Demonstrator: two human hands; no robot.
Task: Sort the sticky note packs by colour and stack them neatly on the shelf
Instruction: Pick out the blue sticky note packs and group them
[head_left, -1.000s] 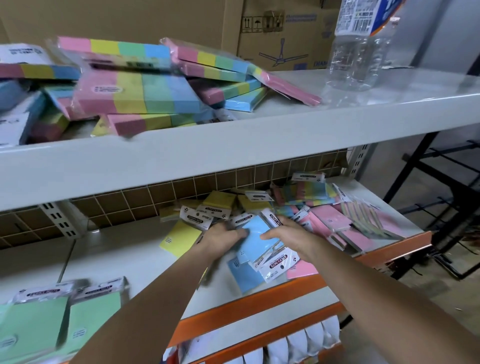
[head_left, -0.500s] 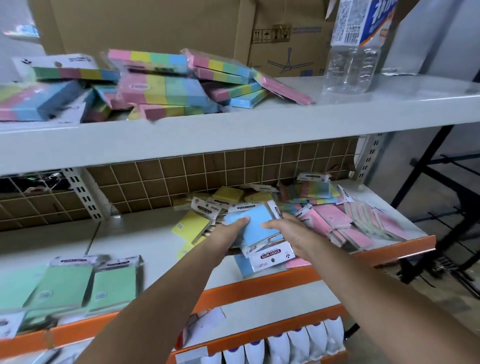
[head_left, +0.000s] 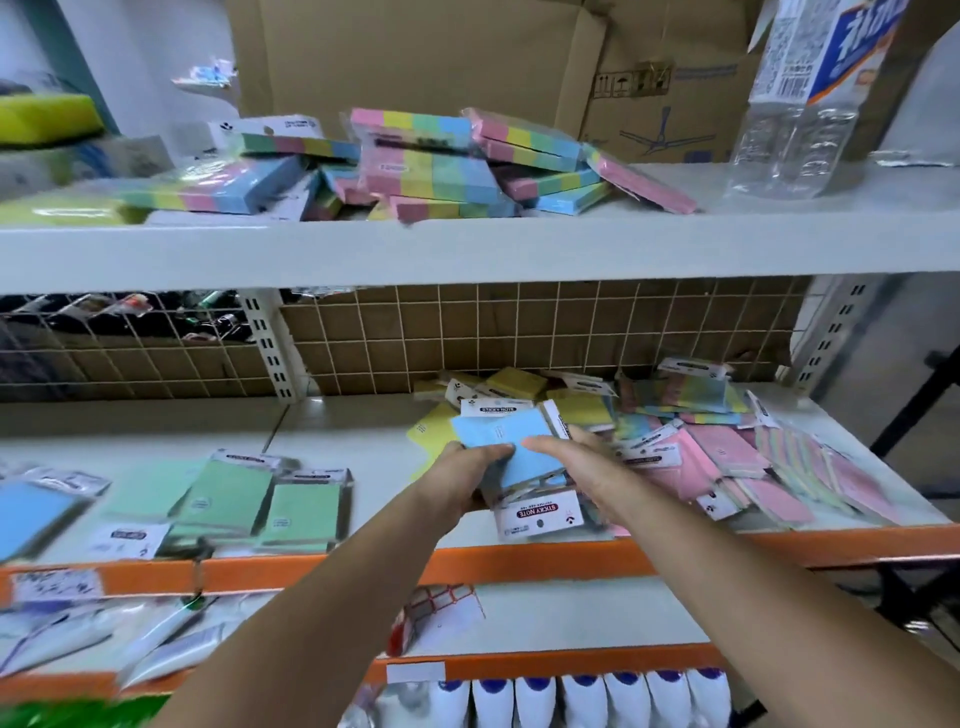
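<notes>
My left hand (head_left: 457, 480) and my right hand (head_left: 576, 467) both grip a bundle of blue sticky note packs (head_left: 506, 441), held just above the middle shelf (head_left: 363, 447). Behind and right of the bundle lies a mixed heap: yellow packs (head_left: 522, 382), pink packs (head_left: 727, 452) and striped packs (head_left: 691, 392). Green packs (head_left: 270, 499) sit in a group at the left of the shelf. A blue pack (head_left: 31, 514) lies at the far left edge.
The top shelf (head_left: 467, 249) carries a jumble of rainbow-striped note blocks (head_left: 431, 161), a clear plastic bottle (head_left: 800, 114) and a cardboard box (head_left: 467, 57). A wire grid (head_left: 519, 332) backs the middle shelf. White bottles (head_left: 571, 699) line the bottom shelf.
Both hands have lifted the blue bundle off the heap and drawn it slightly left. The view has swung left, showing the green packs and a blue pack at the far left.
</notes>
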